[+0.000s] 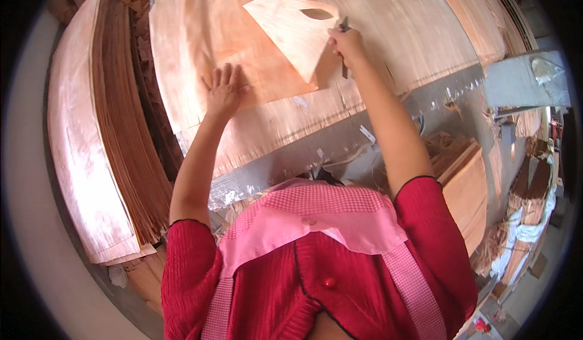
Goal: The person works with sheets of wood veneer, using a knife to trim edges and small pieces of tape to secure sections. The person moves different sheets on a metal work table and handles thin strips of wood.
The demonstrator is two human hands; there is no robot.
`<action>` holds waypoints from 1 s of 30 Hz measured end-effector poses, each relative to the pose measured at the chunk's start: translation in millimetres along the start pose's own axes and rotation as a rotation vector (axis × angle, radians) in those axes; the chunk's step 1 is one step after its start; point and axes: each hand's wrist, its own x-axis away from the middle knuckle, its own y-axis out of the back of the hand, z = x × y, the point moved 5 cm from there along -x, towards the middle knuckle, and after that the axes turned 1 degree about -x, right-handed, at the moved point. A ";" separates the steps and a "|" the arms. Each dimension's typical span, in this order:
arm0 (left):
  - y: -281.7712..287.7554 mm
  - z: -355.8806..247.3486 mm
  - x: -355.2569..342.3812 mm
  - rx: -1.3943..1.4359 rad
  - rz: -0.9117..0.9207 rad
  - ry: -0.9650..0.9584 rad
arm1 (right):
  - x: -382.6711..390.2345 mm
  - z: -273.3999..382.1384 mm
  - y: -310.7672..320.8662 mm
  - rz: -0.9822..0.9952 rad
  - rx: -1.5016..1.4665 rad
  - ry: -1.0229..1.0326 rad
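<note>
My left hand [225, 94] lies with spread fingers on an orange-tinted veneer sheet [267, 85], over larger pale veneer sheets [419, 30] on the bench. My right hand [346, 47] is closed around a narrow dark cutting tool [344, 70], probably a knife, beside the right edge of a loose pale angular veneer piece [291, 36]. That piece has a dark oval opening near its top. Whether my right fingers also touch the piece is unclear.
A tall veneer stack [94, 145] stands at the left. The bench's grey front edge [316, 151] runs below the sheets, with more wood [461, 200] underneath at the right. A pale grey block [516, 78] and bundles of scrap veneer [528, 200] are at the far right.
</note>
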 end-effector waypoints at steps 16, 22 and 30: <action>64.5 -190.2 -21.7 0.358 -0.269 -0.686 | 143.9 -93.4 82.9 -0.182 -0.190 -0.385; 8.1 -207.9 -25.8 0.280 -0.127 -0.602 | 149.5 -97.1 104.1 -0.303 0.143 -0.270; 6.8 -205.1 -23.8 0.525 -0.114 -0.406 | 129.6 -84.6 47.7 0.162 -0.274 -0.239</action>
